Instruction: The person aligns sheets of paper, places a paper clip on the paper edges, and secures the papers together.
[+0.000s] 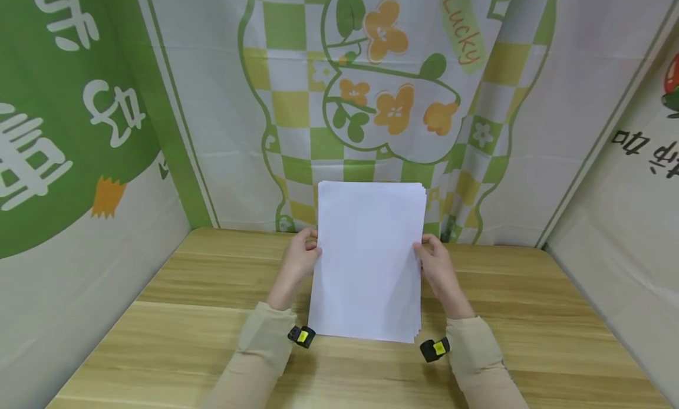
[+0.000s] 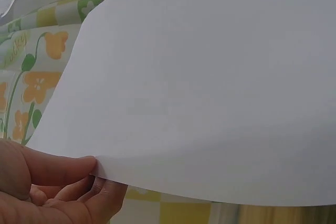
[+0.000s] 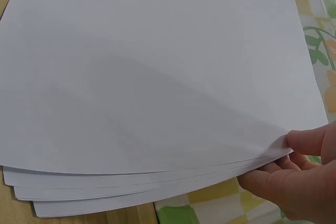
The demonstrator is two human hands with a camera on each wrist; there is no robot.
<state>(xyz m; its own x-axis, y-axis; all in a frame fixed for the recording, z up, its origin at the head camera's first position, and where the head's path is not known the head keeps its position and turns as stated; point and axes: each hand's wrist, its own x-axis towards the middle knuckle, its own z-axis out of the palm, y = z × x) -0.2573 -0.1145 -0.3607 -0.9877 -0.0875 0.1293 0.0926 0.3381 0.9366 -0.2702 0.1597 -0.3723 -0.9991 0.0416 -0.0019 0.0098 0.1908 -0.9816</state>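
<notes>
A stack of white paper sheets (image 1: 368, 267) stands tilted up over the wooden table, blank on the side that shows. My left hand (image 1: 301, 257) pinches its left edge, thumb in front and fingers behind. On the opposite edge, my right hand (image 1: 436, 264) grips the sheets in the same way. In the right wrist view the sheets (image 3: 157, 77) fan slightly out of line along the edge near my right hand (image 3: 299, 171). The left wrist view shows the paper (image 2: 210, 87) bowing a little, with the left thumb (image 2: 63, 169) pressed on its face.
The wooden table (image 1: 212, 315) extends around the paper. A curtain with green and yellow checks and orange flowers (image 1: 286, 55) hangs close behind it. Printed cloth walls stand on the left (image 1: 63, 132) and right (image 1: 626, 232). Small black wrist cameras sit at both cuffs.
</notes>
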